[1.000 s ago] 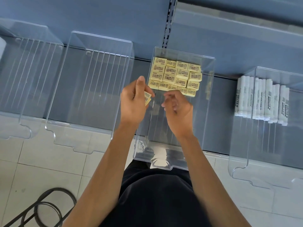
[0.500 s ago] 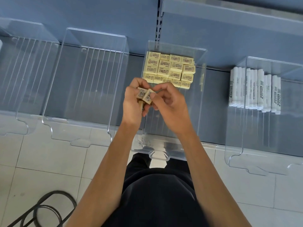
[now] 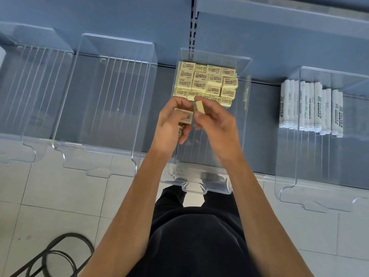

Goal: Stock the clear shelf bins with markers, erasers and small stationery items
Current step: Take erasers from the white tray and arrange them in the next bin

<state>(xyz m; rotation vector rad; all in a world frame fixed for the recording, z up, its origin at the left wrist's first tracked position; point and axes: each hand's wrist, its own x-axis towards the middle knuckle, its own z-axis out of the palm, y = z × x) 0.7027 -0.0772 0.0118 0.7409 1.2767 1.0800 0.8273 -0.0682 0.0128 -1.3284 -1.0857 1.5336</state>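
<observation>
A clear bin (image 3: 209, 180) in the middle of the blue shelf holds several pale yellow erasers (image 3: 207, 80) packed in rows at its back. Over the bin's open front half, my left hand (image 3: 171, 126) holds a small stack of erasers (image 3: 186, 117) in curled fingers. My right hand (image 3: 217, 126) pinches one eraser (image 3: 199, 107) between thumb and fingertips, just above the left hand's stack. A second clear bin (image 3: 319, 188) at the right holds several white markers (image 3: 311, 108) side by side.
Two clear bins (image 3: 99, 156) with nothing in them stand to the left, one (image 3: 18, 148) cut by the frame edge. A shelf upright (image 3: 192, 27) runs behind the eraser bin. A black wire frame (image 3: 58, 258) lies on the tiled floor at lower left.
My right hand came over to the left hand and has pinched one eraser off the stack, lifting it slightly up and right. The view has shifted a little.
</observation>
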